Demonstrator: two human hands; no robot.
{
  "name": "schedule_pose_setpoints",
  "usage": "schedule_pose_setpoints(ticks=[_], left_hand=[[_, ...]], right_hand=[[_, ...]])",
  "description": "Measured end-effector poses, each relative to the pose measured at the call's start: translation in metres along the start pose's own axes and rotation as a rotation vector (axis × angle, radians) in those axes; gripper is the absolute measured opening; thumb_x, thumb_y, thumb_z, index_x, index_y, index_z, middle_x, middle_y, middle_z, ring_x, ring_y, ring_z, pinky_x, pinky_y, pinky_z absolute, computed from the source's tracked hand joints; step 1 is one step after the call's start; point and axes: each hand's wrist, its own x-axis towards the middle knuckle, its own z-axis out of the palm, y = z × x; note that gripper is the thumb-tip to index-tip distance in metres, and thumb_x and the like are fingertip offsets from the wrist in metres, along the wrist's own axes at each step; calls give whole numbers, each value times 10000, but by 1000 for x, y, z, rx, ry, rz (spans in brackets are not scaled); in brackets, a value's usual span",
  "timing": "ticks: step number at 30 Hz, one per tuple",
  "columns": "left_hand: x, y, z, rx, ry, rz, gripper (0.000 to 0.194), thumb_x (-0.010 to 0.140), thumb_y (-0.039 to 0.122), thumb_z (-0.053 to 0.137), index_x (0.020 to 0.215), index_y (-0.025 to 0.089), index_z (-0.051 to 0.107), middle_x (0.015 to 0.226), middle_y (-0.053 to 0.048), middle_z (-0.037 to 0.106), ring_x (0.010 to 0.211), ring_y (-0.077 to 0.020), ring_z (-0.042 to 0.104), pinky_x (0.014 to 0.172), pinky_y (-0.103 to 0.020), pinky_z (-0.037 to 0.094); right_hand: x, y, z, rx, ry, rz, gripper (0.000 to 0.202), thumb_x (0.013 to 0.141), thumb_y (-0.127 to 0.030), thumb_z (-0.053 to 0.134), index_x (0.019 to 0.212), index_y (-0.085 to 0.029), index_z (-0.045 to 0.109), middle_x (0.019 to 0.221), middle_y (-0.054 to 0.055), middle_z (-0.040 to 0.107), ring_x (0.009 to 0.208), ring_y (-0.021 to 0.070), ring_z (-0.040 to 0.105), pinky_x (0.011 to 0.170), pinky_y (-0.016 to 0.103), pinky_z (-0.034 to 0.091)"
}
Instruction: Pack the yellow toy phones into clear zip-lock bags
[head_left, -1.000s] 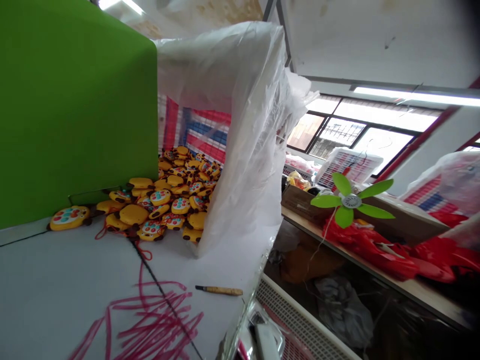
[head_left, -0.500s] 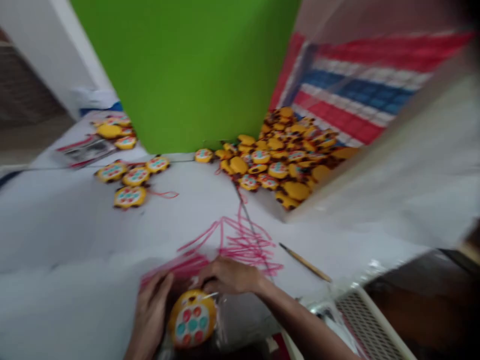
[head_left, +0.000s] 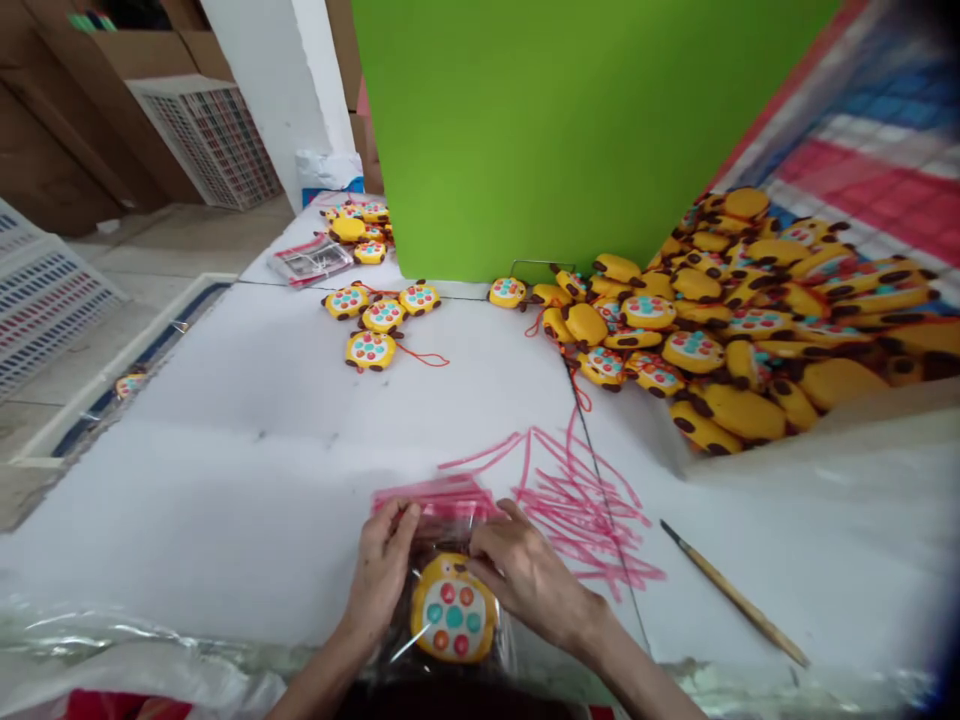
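A yellow animal-shaped toy [head_left: 454,618] with red, orange and teal dots on its white face lies inside a clear plastic bag [head_left: 401,640] at the table's near edge. My left hand [head_left: 381,570] pinches the bag's upper left corner between thumb and fingers. On the other side, my right hand [head_left: 529,575] has its fingers curled at the bag's upper right edge, just above the toy. Pink strips [head_left: 431,493] show just beyond the bag's top; whether they belong to the bag or the tabletop I cannot tell.
A heap of similar toys [head_left: 694,350] spills from a lined container on the right. Several more toys [head_left: 382,315] lie at the left, near a flat packet [head_left: 311,260]. A green panel [head_left: 555,140] stands behind. A wooden-handled tool [head_left: 735,595] rests on the white table [head_left: 225,430].
The view has swung left and sharpened, so everything sits further right. My left fingers now pinch the bag's corner, and my right hand has stayed at its upper edge.
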Motion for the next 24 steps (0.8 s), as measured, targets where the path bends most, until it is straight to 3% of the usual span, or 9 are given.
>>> schedule_pose_setpoints(ticks=[3,9,12,16,20,24], left_hand=[[-1,-2,-9,16,-101,-46,325,803,464,562,889,161,640,818,-48,672,772,-206,624,722,-310,491],[-2,-4,-21,88,-126,-95,311,759,400,599,916,147,687,924,-87,687,942,-263,602,856,-368,449],[-2,2,-18,45,-160,-107,262,757,366,592,866,154,701,817,-50,683,853,-224,595,791,-314,444],[-3,10,-12,-114,-263,-186,274,754,370,580,820,130,694,632,-5,618,614,-157,527,567,-240,388],[-3,15,-10,84,-286,-39,227,778,300,523,785,141,686,668,-20,638,667,-183,548,613,-260,404],[-5,17,-11,296,-273,101,231,815,293,463,781,173,658,736,-50,672,714,-218,590,678,-300,436]], right_hand=[[5,-1,-1,-63,71,5,83,837,-167,615,766,-176,572,734,0,611,745,165,565,965,420,326],[29,-20,11,-125,196,-71,102,876,-172,555,788,-187,604,742,17,598,776,178,518,843,352,376],[40,-26,21,-164,210,-92,103,880,-155,540,806,-185,606,752,22,613,785,178,519,846,343,366],[48,-25,29,-250,163,-112,98,823,-99,576,758,-171,579,731,27,609,740,179,507,805,335,368],[51,-24,31,-288,174,-119,100,800,-103,591,728,-169,571,711,28,608,725,187,511,785,336,374],[48,-18,23,-162,277,-33,131,804,-92,547,708,-175,580,695,24,610,707,180,529,748,307,395]])
